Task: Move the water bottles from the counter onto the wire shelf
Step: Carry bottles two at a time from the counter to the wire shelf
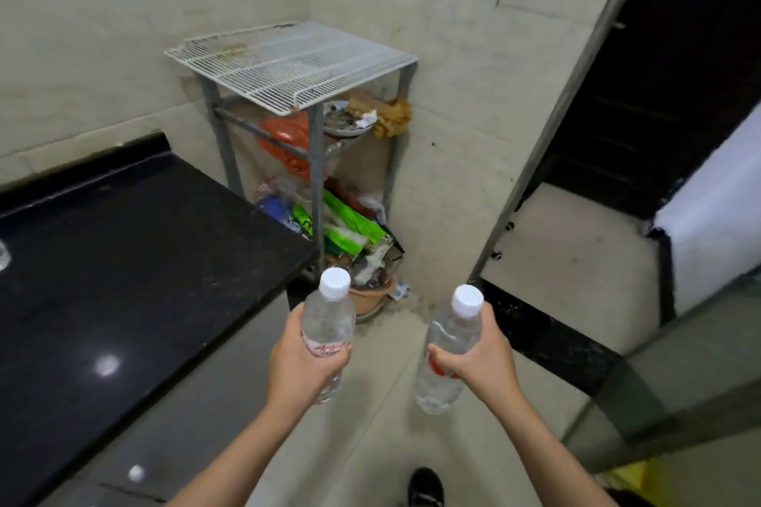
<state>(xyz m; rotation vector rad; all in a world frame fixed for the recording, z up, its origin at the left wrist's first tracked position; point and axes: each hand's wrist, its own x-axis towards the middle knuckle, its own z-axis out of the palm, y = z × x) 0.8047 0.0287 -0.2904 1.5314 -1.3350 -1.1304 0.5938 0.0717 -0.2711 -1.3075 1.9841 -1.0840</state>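
1. Both hands are seen in the lower centre of the frame, each closed round a water bottle. The left hand point(304, 362) is wrapped round the labelled middle of the left bottle point(328, 317), and the right hand point(479, 360) round the middle of the right bottle point(451, 335).
2. Each bottle is gripped at the waist with its white cap uppermost, probably so that it can be stood on its base without a change of grip.
3. Neither bottle is set on anything. Both are held in the air, apart from each other, just right of the dark worktop point(123, 259) that fills the left of the frame.
4. The wire shelf point(288, 62) stands in the corner at upper centre, well apart from the bottles, and no bottle is on it yet.
5. Its lower tiers are crowded with bags point(348, 228) and a plate point(344, 123), so the top grid is judged the likely landing place. Bases should be set flat across the wires to avoid tipping.
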